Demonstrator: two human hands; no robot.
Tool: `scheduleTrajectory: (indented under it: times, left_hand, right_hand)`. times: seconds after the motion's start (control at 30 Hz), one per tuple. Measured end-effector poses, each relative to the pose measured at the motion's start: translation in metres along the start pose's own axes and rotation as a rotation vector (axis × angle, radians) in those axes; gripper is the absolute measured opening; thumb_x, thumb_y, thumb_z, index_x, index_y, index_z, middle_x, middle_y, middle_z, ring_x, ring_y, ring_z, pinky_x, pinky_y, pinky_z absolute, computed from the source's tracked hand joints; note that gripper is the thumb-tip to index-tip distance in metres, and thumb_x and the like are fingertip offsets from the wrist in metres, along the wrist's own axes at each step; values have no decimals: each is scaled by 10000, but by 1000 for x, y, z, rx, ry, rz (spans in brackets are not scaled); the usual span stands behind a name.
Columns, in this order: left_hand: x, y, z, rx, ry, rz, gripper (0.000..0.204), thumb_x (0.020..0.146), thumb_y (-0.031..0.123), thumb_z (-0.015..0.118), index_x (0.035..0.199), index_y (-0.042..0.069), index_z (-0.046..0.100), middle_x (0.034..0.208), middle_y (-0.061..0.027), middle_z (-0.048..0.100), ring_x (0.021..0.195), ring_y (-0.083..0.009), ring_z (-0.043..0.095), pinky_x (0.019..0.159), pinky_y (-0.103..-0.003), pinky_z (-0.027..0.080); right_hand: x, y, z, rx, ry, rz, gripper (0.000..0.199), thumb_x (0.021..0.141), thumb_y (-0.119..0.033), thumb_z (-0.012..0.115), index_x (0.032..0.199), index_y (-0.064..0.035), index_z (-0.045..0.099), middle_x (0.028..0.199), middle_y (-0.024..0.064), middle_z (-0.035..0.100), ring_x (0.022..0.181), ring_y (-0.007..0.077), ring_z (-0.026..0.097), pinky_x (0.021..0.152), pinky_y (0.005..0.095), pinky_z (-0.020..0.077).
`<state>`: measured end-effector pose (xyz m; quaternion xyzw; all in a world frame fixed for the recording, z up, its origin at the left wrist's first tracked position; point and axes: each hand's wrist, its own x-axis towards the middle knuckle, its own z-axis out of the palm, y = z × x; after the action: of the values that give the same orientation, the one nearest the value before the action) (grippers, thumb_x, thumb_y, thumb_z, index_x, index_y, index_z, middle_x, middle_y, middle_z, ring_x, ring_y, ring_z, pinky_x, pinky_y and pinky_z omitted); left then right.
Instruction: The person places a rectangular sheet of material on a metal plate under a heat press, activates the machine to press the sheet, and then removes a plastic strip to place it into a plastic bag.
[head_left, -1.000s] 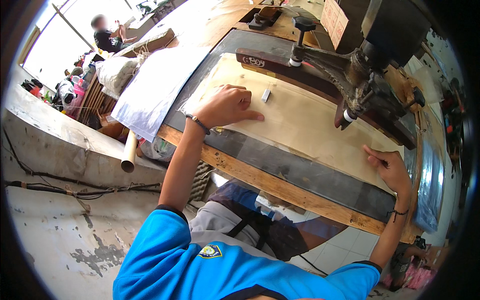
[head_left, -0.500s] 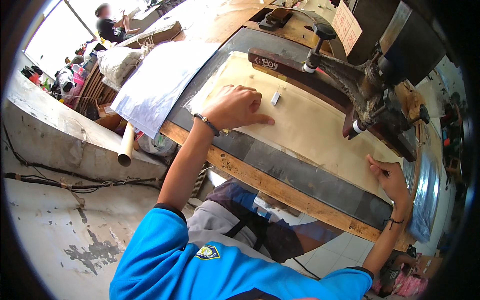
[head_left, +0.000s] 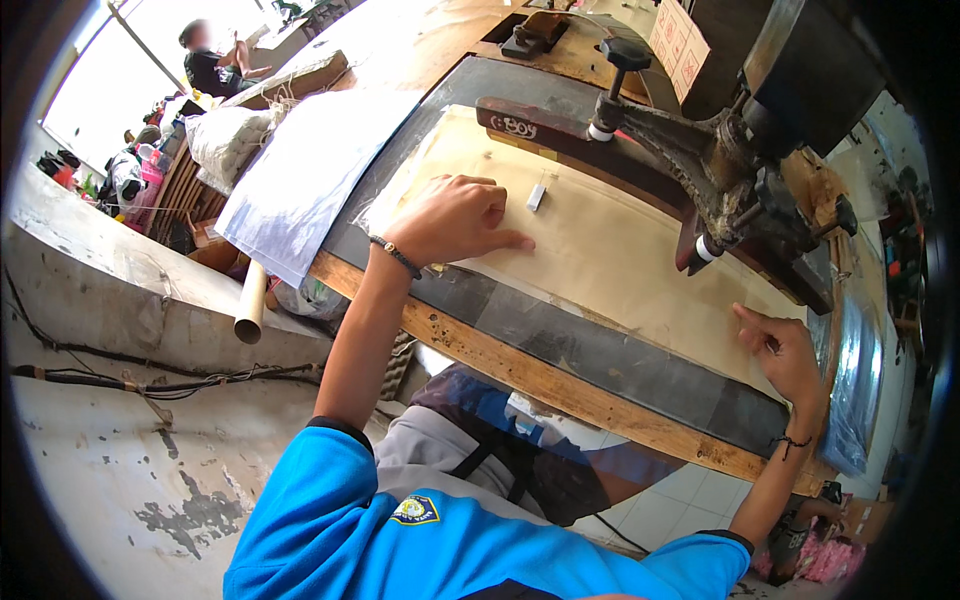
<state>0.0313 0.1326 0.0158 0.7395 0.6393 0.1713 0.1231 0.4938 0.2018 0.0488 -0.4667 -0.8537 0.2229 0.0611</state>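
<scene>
A tan, smooth sheet (head_left: 600, 255) lies on a dark padded board (head_left: 540, 318) with a wooden front edge. My left hand (head_left: 452, 222) rests on the sheet's left part, thumb stretched out to the right and fingers bent, their tips partly hidden. At the sheet's right end is my right hand (head_left: 782, 352), thumb apart from its curled fingers. Neither hand visibly grips anything. A small white-and-grey block (head_left: 536, 197) sits on the sheet to the right of my left hand. Above the sheet's far side spans a dark bar (head_left: 610, 160) on a metal clamp arm (head_left: 685, 150).
A large white sheet (head_left: 310, 180) lies left of the board. Below it a cardboard tube (head_left: 250, 305) sticks out. Clear plastic film (head_left: 852, 385) hangs at the right. A person (head_left: 210, 65) sits at the far left. A black knob (head_left: 626, 54) tops the clamp.
My view has shifted slightly, so the board and clamp appear a little further left. Both hands keep nearly the same pose and place on the sheet.
</scene>
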Motion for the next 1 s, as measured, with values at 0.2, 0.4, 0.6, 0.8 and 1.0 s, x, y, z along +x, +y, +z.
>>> scheduleTrajectory:
  times: [0.2, 0.4, 0.6, 0.8, 1.0]
  left_hand:
    - [1, 2, -1, 29, -6, 19, 584, 787, 554, 824, 722, 22, 592, 719, -128, 618, 717, -302, 600, 704, -401, 473]
    - [-1, -1, 0, 17, -4, 16, 635, 778, 632, 791, 704, 33, 592, 703, -128, 629, 710, -316, 614, 703, -408, 459]
    - [2, -1, 0, 27, -2, 1, 635, 774, 625, 798, 699, 29, 593, 692, -137, 619, 697, -313, 604, 685, -406, 464]
    - [0, -1, 0, -20, -26, -15, 571, 801, 513, 833, 725, 11, 571, 735, -145, 597, 744, -324, 577, 745, -412, 475]
    - [0, -2, 0, -9, -2, 20, 581, 787, 565, 820, 726, 24, 615, 720, -142, 637, 727, -320, 612, 721, -412, 483]
  right_hand:
    - [-2, 5, 14, 56, 71, 10, 396, 935, -209, 740, 1327, -222, 689, 756, 181, 636, 581, 145, 435, 612, 290, 449]
    - [0, -7, 10, 8, 44, 87, 394, 940, -230, 739, 1330, -220, 684, 779, 217, 514, 590, 157, 397, 610, 297, 443]
    - [2, -9, 7, 6, 15, 114, 398, 946, -236, 729, 1340, -215, 677, 778, 207, 474, 599, 165, 391, 633, 296, 444]
    - [-1, -5, 3, 47, 0, 63, 392, 952, -217, 718, 1339, -181, 675, 779, 223, 500, 607, 143, 400, 630, 294, 440]
    - [-4, -2, 8, 99, 18, 3, 397, 942, -204, 727, 1332, -152, 676, 755, 223, 496, 598, 145, 390, 600, 305, 421]
